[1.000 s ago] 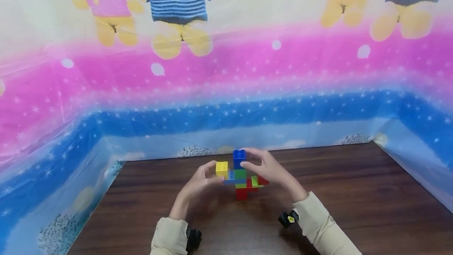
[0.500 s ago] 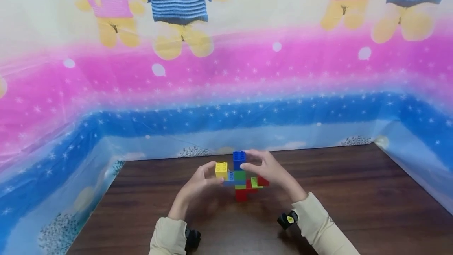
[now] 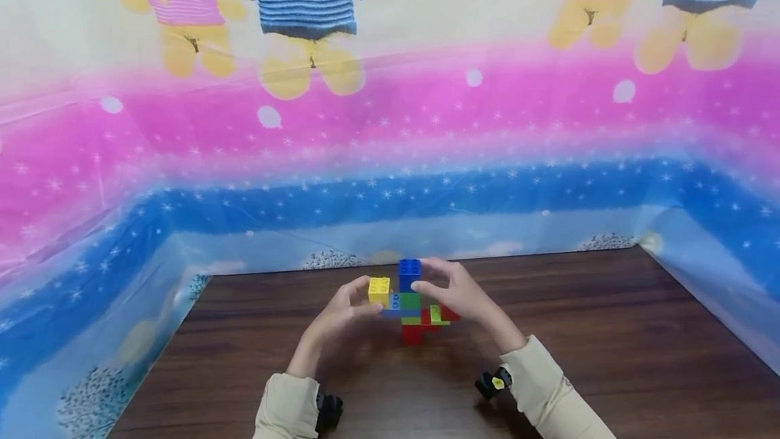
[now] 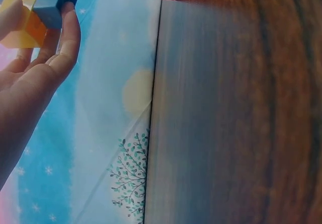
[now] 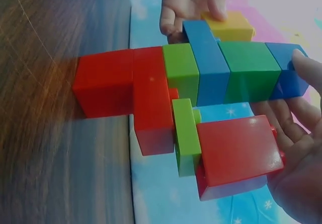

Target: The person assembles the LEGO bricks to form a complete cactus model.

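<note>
A tower of toy building bricks stands upright on the table, its red brick [image 3: 412, 335] at the bottom. Above come a longer red brick [image 5: 152, 103], a lime brick [image 5: 182, 74], a light blue brick [image 5: 209, 65], a green brick [image 3: 410, 301] and, topmost, a dark blue brick [image 3: 409, 276]. My left hand [image 3: 341, 310] grips the yellow brick [image 3: 379, 290] on the light blue arm, thumb on its near side and fingers behind and under. My right hand [image 3: 460, 290] pinches the dark blue brick between thumb and fingers. Under that hand, a thin lime brick [image 5: 186, 136] carries another red brick [image 5: 239, 151].
The brown wooden table [image 3: 579, 344] runs back to a printed cloth backdrop [image 3: 390, 202] with bears and snowflakes, which also wraps both sides. Black wrist cameras sit at both cuffs, the left camera [image 3: 330, 412] and the right camera [image 3: 492, 383] low over the table.
</note>
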Tool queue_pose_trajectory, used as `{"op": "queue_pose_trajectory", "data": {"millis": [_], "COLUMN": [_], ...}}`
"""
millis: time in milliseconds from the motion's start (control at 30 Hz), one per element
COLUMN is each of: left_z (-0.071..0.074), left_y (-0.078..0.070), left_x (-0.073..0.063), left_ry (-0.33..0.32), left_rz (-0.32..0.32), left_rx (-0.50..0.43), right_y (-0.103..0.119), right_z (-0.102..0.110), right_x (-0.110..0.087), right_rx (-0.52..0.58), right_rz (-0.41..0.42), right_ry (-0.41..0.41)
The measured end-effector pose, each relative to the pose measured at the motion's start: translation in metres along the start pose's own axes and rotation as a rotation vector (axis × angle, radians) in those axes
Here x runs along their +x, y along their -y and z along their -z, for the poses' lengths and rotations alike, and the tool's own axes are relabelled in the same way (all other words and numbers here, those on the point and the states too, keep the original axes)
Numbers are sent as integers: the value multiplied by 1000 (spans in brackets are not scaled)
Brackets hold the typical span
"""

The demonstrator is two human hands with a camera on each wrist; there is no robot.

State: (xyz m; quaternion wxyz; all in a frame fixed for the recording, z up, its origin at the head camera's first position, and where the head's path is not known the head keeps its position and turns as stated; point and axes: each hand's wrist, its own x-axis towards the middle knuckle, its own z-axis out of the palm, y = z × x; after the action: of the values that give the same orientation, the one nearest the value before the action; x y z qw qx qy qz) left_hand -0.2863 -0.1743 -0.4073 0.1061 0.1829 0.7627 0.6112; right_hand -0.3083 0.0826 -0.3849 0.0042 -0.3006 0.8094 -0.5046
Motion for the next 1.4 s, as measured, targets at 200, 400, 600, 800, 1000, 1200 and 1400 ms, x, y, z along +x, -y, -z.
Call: {"op": "queue_pose_trajectory", "data": {"millis": [200,400,600,800,1000,1200,1400], "left_z": [0,-2,-4,-11,-18,-25,-29], "left_y": [0,0,0,-1,-3,-7,-5], "left_x": [1,1,1,5,9,11,12], "left_ry": [-13,-4,-32,-34,-63,-76,-53], "left_rz": [-18,-37,-31,-62,-139,-180,-215], "left_rx": [32,41,36,4,26,23,34], "right_y": [2,1,0,-7,-11,-14,-17], "right_z": [1,5,5,4,5,10,11], "right_x": [-1,-2,1,4,4,4,6], "right_rx": [-22,-33,-1,28,63,91,151], "right_rz": [8,23,1,-53,-117,-174,-202], "right_ry": [-19,-12,-30,-122,-167,-206,-197]}}
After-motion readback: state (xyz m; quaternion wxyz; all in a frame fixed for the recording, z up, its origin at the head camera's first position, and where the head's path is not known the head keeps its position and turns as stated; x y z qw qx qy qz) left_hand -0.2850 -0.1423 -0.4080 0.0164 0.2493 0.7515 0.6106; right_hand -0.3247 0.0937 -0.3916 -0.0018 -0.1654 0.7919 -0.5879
